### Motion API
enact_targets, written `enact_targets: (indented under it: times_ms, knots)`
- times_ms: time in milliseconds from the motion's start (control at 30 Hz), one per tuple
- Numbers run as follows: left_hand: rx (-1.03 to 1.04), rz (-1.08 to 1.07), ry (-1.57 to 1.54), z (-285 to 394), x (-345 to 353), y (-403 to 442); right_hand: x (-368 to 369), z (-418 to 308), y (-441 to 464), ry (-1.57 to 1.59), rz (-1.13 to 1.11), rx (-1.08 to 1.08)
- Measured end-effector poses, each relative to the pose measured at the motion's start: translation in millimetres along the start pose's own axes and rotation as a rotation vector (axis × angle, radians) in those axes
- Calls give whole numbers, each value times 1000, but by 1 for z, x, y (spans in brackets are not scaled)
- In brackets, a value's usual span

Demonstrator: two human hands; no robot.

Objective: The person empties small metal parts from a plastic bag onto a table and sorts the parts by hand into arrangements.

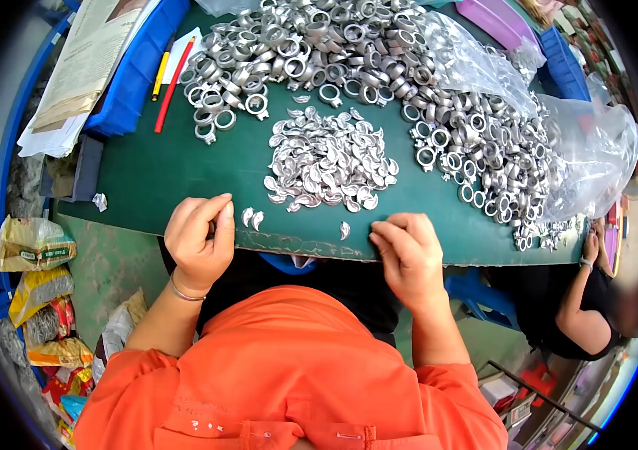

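My left hand [200,238] hovers at the near edge of the green table, thumb and forefinger pressed together; anything between them is too small or hidden to make out. Just right of it lie two silvery leaf-shaped metal pieces [253,218]. My right hand [412,251] is at the same edge with its fingers curled in a pinch, and what it may hold is hidden. A single leaf-shaped piece [344,230] rests to its left. Beyond both hands spreads a heap of similar curved leaf-shaped pieces [326,159].
A large pile of metal rings [319,45] covers the back, and more rings [484,150] run down the right beside clear plastic bags [593,150]. At the left are a blue bin [135,71], a red pencil [174,86] and a yellow pen [160,75]. Another person [585,315] sits at right.
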State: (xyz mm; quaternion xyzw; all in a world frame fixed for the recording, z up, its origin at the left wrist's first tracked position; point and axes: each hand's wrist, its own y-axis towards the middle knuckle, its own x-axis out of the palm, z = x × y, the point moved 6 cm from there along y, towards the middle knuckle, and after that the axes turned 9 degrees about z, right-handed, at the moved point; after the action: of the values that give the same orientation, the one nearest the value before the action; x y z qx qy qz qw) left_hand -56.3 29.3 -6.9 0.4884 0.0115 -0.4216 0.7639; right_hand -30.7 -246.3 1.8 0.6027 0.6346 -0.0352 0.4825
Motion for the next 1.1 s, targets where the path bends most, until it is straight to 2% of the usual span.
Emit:
enact_targets:
  times_ms: [100, 233, 367, 467, 567, 633, 733, 833, 933, 1033, 1100]
  knots:
    - [13, -5, 2, 1, -1, 1, 13, -7, 9, 73, 16, -7]
    - [16, 7, 8, 1, 0, 0, 24, -11, 26, 27, 66, -48]
    - [15, 19, -3, 2, -1, 1, 28, -9, 28, -11, 22, -51]
    - [28, 19, 0, 2, 0, 1, 13, 1, 26, 105, 57, 70]
    - [31, 10, 6, 2, -1, 0, -6, 14, 18, 133, -127, 260]
    - [26, -1, 6, 2, 0, 0, -7, 16, 14, 43, -167, 245]
    - [22, 9, 3, 2, 1, 0, -9, 19, 16, -15, 17, 193]
    - [4, 15, 33, 3, 0, 0, -15, 22, 16, -21, 69, 205]
    - [-30, 10, 20, 2, 1, 0, -8, 17, 19, -60, 15, 132]
    - [69, 40, 41, 5, 0, 0, -4, 17, 18, -98, 10, 23]
    - [129, 55, 39, 9, -3, 2, -7, 23, 18, -25, 30, 104]
